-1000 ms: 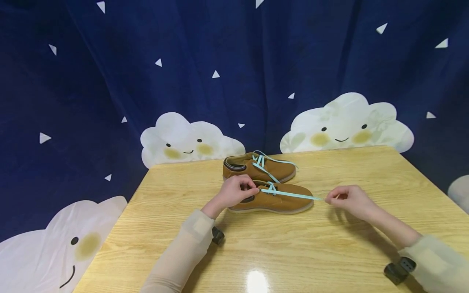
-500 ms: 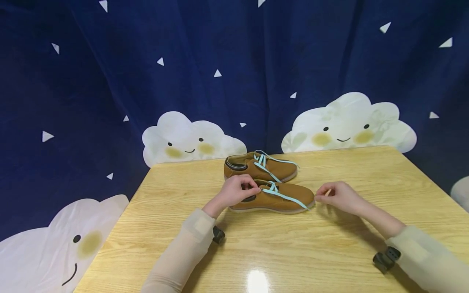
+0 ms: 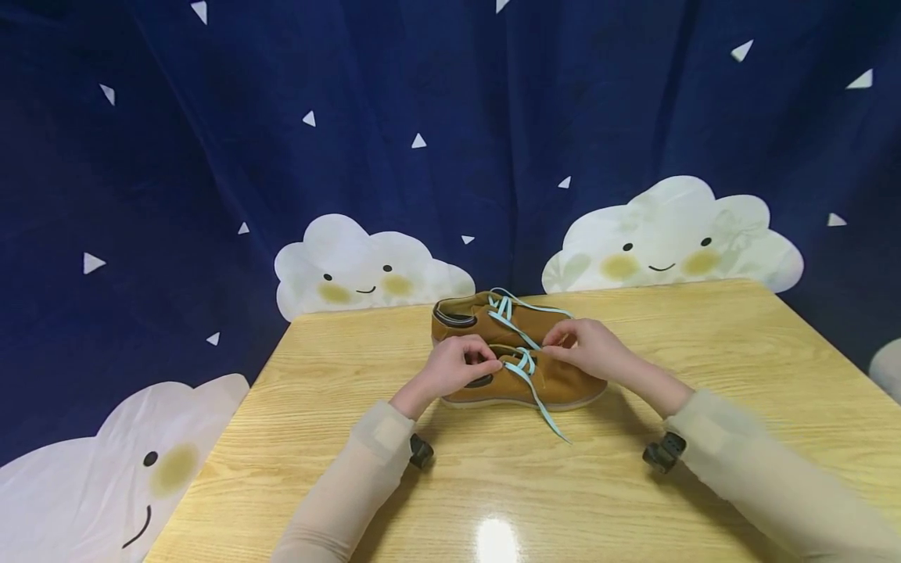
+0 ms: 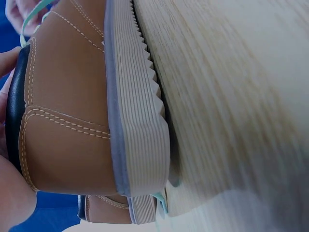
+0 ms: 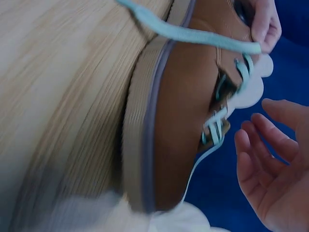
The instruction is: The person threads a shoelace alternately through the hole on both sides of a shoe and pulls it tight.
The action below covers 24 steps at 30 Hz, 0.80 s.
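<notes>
A brown shoe (image 3: 573, 383) with a pale turquoise lace lies on the wooden table, toe to the right. My left hand (image 3: 454, 366) pinches the edge of its opening beside the top eyelet, with the shoe's heel side (image 4: 67, 87) filling the left wrist view. From that eyelet a loose lace end (image 3: 545, 413) runs down over the shoe's near side onto the table. My right hand (image 3: 591, 344) is over the front of the shoe; in the right wrist view its fingers (image 5: 277, 164) are loosely bent with nothing between them.
Close behind stands the matching brown shoe (image 3: 538, 323), its turquoise lace ends hanging loose over the toe. The table (image 3: 352, 344) backs onto a dark blue curtain (image 3: 422, 94) printed with clouds. Each wrist carries a small black camera (image 3: 664, 452).
My right hand let go of the near shoe's lace end and moved left over the shoe. The lace, pulled straight before, dropped across the near side. The left hand stayed put.
</notes>
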### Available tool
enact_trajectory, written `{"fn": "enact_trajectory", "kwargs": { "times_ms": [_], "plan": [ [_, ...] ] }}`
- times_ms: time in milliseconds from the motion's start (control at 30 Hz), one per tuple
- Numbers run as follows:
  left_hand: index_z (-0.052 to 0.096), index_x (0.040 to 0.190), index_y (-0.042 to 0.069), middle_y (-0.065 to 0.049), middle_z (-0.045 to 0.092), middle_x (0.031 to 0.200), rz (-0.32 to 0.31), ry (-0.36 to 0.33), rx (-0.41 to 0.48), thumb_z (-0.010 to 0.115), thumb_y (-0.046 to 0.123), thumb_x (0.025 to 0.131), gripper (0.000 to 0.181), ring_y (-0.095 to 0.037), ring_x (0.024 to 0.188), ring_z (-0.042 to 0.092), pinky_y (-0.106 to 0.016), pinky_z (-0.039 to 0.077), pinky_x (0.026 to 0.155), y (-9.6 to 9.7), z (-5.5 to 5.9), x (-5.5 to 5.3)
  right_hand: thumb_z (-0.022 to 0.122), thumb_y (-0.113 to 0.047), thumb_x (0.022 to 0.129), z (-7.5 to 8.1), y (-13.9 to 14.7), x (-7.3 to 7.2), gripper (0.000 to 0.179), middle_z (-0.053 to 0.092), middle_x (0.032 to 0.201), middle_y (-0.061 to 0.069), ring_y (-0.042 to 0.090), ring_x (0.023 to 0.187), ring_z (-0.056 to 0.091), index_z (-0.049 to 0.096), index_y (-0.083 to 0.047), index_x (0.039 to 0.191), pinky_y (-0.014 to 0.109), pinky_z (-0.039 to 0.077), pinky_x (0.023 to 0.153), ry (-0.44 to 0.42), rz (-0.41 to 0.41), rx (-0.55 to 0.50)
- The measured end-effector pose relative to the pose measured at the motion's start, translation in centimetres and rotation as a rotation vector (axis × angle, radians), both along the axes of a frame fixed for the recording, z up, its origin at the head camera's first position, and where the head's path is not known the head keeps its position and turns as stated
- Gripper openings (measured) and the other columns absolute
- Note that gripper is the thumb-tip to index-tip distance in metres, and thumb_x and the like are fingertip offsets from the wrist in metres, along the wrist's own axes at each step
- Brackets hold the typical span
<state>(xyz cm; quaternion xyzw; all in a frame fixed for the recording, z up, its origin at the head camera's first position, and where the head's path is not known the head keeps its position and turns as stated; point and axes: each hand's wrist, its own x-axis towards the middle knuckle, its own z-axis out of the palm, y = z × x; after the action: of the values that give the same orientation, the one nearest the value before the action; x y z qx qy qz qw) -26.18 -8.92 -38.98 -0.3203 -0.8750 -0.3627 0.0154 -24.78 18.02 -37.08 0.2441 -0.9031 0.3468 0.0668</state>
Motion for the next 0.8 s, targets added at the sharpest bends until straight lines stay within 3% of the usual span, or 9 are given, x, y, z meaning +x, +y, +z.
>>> {"fn": "enact_trajectory", "kwargs": {
  "times_ms": [200, 467, 633, 800],
  "plan": [
    [0.074, 0.084, 0.022, 0.015, 0.061, 0.077, 0.015, 0.012, -0.007, 0.072, 0.032, 0.089, 0.011, -0.006, 0.063, 0.053, -0.024, 0.043, 0.058, 0.2, -0.2, 0.1, 0.074, -0.020, 0.087, -0.2, -2.8, -0.8, 0.015, 0.070, 0.089, -0.001, 0.017, 0.079, 0.065, 0.073, -0.008, 0.096, 0.039, 0.051, 0.073, 0.015, 0.009, 0.005],
    [0.074, 0.085, 0.023, 0.015, 0.061, 0.077, 0.004, 0.004, 0.007, 0.072, 0.033, 0.089, 0.011, -0.007, 0.063, 0.053, -0.024, 0.043, 0.057, 0.1, -0.3, 0.1, 0.074, -0.020, 0.087, -0.4, -4.3, -1.1, 0.011, 0.062, 0.071, -0.004, 0.010, 0.060, 0.051, 0.077, -0.011, 0.091, 0.030, 0.042, 0.056, -0.008, -0.002, 0.061],
    [0.074, 0.084, 0.022, 0.014, 0.061, 0.075, 0.010, 0.011, 0.018, 0.072, 0.032, 0.089, 0.011, -0.007, 0.062, 0.053, -0.024, 0.043, 0.057, 0.0, -0.3, -0.1, 0.073, -0.021, 0.088, -0.7, -4.5, -1.5, 0.011, 0.064, 0.072, -0.006, 0.009, 0.060, 0.051, 0.077, -0.011, 0.089, 0.030, 0.042, 0.056, 0.014, -0.010, 0.066],
    [0.075, 0.088, 0.015, 0.009, 0.064, 0.080, 0.007, -0.005, 0.146, 0.072, 0.024, 0.090, 0.009, -0.009, 0.068, 0.057, -0.025, 0.047, 0.062, -0.3, -0.3, -0.3, 0.071, -0.020, 0.090, -0.9, -4.6, -1.5, 0.012, 0.067, 0.075, -0.004, 0.010, 0.063, 0.053, 0.077, -0.009, 0.091, 0.032, 0.044, 0.059, 0.030, -0.007, 0.068]
  ]
}}
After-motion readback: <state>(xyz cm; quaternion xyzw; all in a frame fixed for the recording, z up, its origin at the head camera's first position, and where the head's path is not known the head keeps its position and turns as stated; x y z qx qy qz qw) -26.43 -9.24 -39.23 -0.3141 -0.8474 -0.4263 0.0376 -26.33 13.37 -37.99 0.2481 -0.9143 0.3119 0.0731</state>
